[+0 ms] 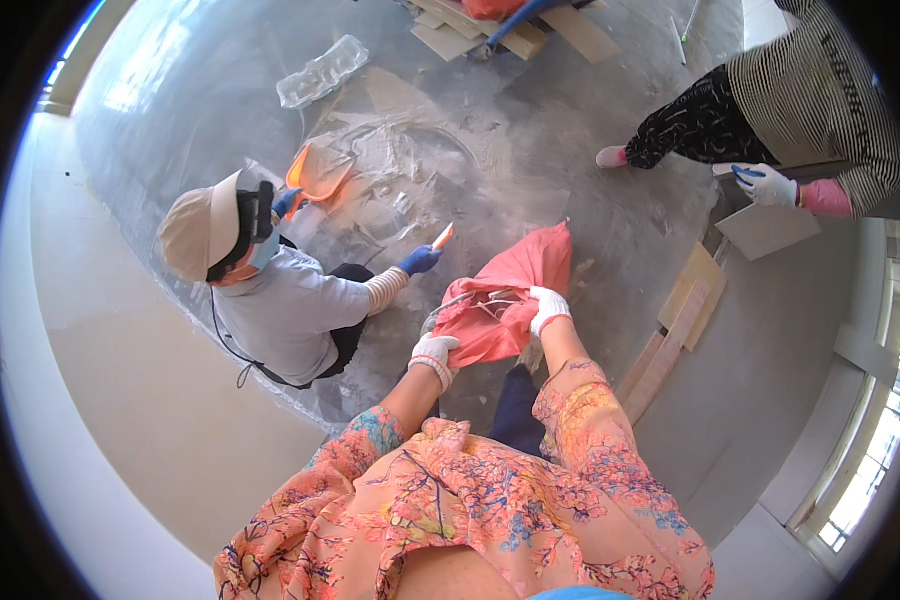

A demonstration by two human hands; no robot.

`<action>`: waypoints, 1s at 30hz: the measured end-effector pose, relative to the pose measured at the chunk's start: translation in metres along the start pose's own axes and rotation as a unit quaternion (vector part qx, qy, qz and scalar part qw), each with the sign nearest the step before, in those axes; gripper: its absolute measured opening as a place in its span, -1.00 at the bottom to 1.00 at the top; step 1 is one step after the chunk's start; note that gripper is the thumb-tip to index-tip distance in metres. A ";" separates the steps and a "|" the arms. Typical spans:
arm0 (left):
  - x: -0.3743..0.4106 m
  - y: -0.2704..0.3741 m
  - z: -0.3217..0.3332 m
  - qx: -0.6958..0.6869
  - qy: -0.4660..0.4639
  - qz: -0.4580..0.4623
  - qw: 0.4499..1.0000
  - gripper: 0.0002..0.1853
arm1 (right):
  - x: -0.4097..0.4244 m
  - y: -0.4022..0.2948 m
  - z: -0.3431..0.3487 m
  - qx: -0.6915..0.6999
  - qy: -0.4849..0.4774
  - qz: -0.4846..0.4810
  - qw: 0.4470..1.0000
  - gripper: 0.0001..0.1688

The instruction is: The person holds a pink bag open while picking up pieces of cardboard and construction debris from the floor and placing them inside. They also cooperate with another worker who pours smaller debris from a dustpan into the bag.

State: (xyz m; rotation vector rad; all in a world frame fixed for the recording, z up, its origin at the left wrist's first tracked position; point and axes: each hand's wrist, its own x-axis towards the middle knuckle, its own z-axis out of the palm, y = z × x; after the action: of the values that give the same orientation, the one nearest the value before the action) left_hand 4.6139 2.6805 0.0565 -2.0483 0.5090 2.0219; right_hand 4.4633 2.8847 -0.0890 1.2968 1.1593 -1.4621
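Both my hands, in white knit gloves, grip the mouth of a red woven sack (544, 259) in front of my legs. My left hand (435, 351) pinches the near left side of the rim. On the right side of the rim, my right hand (549, 309) has its fingers closed over the fabric. Between them the mouth gapes, and thin white strips (497, 304) show inside. A grey-white piece (454, 302) sticks out over the left edge. The lower contents are hidden by the fabric.
A crouching co-worker (292, 300) at left holds an orange dustpan (321, 174) and an orange-tipped scraper (443, 237) over dusty debris (405, 180). Another person (787, 97) holds a board (769, 225) at right. Planks (675, 315) lean along the right wall. Clear plastic packaging (322, 71) lies beyond.
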 end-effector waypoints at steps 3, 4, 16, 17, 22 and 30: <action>0.001 0.014 -0.022 -0.022 0.000 0.029 0.999 -0.66 | -0.007 0.024 0.014 0.054 0.001 0.035 0.998 -0.64; -0.002 0.020 -0.027 -0.030 -0.007 0.040 0.999 -0.67 | -0.004 0.028 0.011 0.051 -0.006 0.057 0.997 -0.64; -0.053 0.081 0.091 -0.013 0.101 0.044 0.994 -0.69 | 0.001 -0.058 0.014 0.002 -0.028 0.233 0.972 -0.64; -0.050 0.083 0.100 -0.028 0.101 0.045 0.993 -0.69 | 0.007 -0.066 0.009 -0.010 -0.024 0.248 0.968 -0.63; -0.063 0.097 0.132 -0.035 0.155 -0.012 0.987 -0.68 | 0.012 -0.088 0.027 -0.348 0.052 0.117 0.929 -0.48; -0.054 0.110 0.164 -0.003 0.133 -0.044 0.990 -0.67 | 0.003 -0.145 0.046 -0.723 0.016 -0.049 0.689 -0.62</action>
State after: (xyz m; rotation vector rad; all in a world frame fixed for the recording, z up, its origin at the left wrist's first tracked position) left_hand 4.4204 2.6485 0.1146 -2.3158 0.4491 1.7130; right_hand 4.3120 2.8713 -0.0751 0.0893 1.7711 -0.1817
